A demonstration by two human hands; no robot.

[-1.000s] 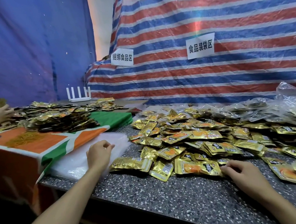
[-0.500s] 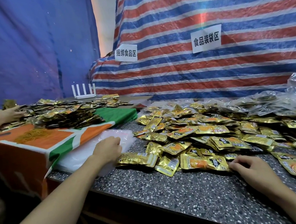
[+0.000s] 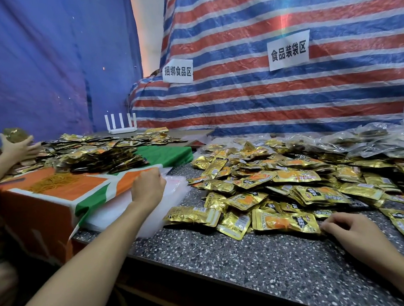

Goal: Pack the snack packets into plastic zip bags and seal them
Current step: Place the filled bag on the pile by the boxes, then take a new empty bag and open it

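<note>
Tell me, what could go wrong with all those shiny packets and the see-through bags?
The clear zip bags under the left hand lie stacked and look slippery, so two might lift together. The gold packets are heaped loosely; tugging the one by the right hand could slide others toward the table edge.

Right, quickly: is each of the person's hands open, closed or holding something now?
Left hand: closed, pinching the top plastic bag.
Right hand: curled at the corner of a snack packet; grip cannot be told.
</note>
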